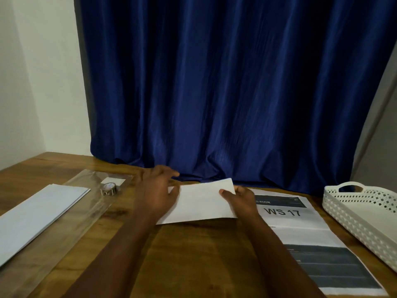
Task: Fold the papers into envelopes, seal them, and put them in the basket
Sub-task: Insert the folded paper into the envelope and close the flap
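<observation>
A white folded paper (pixel 200 203) lies on the wooden table (pixel 193 254) in the middle. My left hand (pixel 158 190) rests over its left end, with the fingers spread and blurred above the far left corner. My right hand (pixel 240 200) grips the right end, thumb on top of the sheet. A stack of white sheets (pixel 36 214) lies at the left. A white perforated basket (pixel 363 214) stands at the right edge, with nothing seen inside. A small roll of tape (pixel 109 188) stands left of the hands.
A clear plastic sleeve (pixel 86 214) lies under the tape roll and beside the sheets. A printed page reading "WS 17" (pixel 300 233) lies between the folded paper and the basket. A blue curtain (pixel 225 82) hangs behind the table's far edge.
</observation>
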Tool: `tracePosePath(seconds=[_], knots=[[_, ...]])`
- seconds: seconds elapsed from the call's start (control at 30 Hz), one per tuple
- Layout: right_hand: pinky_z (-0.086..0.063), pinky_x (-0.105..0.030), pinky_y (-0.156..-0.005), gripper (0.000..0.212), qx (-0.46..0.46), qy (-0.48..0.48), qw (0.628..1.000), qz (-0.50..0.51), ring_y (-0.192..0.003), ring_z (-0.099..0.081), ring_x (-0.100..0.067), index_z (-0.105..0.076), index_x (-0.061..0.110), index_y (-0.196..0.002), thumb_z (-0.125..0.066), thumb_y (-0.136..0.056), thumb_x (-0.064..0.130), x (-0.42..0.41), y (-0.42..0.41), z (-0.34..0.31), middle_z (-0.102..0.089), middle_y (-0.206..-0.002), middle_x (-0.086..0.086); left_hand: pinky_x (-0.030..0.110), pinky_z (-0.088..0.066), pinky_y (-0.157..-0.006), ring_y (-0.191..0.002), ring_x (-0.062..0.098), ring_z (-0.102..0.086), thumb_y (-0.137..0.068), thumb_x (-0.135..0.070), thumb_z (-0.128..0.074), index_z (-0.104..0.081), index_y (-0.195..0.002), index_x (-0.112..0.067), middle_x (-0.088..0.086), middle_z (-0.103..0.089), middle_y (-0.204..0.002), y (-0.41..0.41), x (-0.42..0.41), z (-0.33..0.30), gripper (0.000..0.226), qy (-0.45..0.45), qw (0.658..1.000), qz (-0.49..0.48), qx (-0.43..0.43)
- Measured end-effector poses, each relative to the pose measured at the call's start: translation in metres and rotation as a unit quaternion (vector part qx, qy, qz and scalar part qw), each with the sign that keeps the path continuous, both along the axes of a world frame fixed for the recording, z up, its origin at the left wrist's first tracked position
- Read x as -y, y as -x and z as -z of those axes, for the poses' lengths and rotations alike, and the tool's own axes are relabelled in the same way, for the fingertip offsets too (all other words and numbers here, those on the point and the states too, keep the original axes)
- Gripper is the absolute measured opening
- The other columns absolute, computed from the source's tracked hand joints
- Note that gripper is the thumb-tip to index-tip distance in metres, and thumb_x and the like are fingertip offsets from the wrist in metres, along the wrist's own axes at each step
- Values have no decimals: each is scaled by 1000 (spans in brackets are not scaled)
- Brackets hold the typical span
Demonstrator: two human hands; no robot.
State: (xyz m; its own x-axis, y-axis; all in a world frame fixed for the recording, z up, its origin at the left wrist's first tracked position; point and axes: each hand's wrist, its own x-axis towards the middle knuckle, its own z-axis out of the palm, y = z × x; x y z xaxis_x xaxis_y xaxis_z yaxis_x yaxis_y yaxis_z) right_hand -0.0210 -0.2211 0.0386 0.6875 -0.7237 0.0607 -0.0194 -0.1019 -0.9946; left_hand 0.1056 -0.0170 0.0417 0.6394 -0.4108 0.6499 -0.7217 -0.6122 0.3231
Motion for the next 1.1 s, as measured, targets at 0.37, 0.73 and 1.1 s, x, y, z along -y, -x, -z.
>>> tracePosePath(seconds=[0.37,0.73,1.1], knots=[[-23,-40,-121,52,-158,484,857,-76,-147,-32,-19,-40,26,-151,-35,-102,41,-27,-6,16,-37,-159,0,62,4,-124,-159,29,6,-105,-62,-19,-6,-164,-31,2,2,-173,18,28,39,69,-331,921,72,-189],[0,-54,-123,81,-372,490,771,-163,-156,0,-26,-8,26,-161,-13,-96,73,-27,-28,35,-2,-169,-3,54,5,-127,-159,27,11,-107,-57,-14,1,-165,-25,0,8,-173,-4,17,40,67,-333,916,6,-223],[-7,-53,-124,85,-326,448,823,-125,-155,-11,-26,-16,30,-159,-25,-91,79,-14,-24,40,-13,-168,-1,53,-28,-119,-146,31,-35,-97,-53,-53,-42,-152,-27,4,-39,-161,-18,-13,19,62,-100,980,-77,-156]])
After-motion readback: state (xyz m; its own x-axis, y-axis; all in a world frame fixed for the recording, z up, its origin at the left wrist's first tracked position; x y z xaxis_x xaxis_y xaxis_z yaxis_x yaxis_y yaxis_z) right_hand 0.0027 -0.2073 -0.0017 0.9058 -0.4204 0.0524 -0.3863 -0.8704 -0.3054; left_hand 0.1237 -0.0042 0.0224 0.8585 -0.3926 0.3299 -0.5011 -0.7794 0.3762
